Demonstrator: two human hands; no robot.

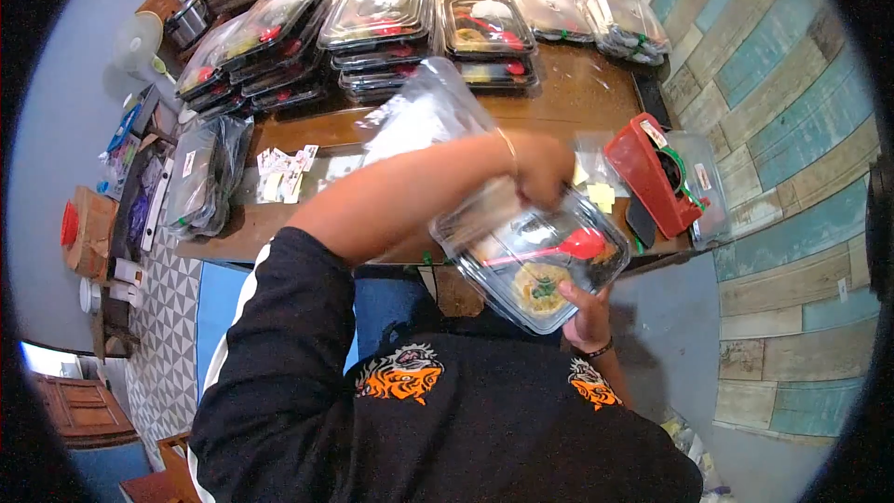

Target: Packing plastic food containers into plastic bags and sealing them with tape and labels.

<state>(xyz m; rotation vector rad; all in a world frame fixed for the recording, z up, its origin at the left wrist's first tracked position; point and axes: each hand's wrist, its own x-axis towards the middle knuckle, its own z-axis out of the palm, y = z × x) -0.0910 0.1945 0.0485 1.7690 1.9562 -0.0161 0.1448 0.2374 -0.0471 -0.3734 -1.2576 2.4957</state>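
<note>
My right hand (590,311) grips the near right side of a clear-lidded meal box (517,293), its thumb on the lid. The box is tilted over the table's front edge. A red plastic spoon (583,244) and yellowish food topped with green herbs show through the lid. My left arm reaches across from the left. My left hand (548,168), blurred, is over the far end of the box with its fingers bent down; whether it pinches anything is hidden. Clear plastic bags (447,98) lie behind my forearm, and wrinkled clear film covers part of the box.
Stacked meal boxes (377,10) line the back of the wooden table (573,98). Bagged boxes (199,175) stand at the left. A red tape dispenser (646,175) with green tape is at the right, beside yellow paper slips (601,197). Small printed labels (283,171) lie left. A plank-patterned wall (789,188) bounds the right.
</note>
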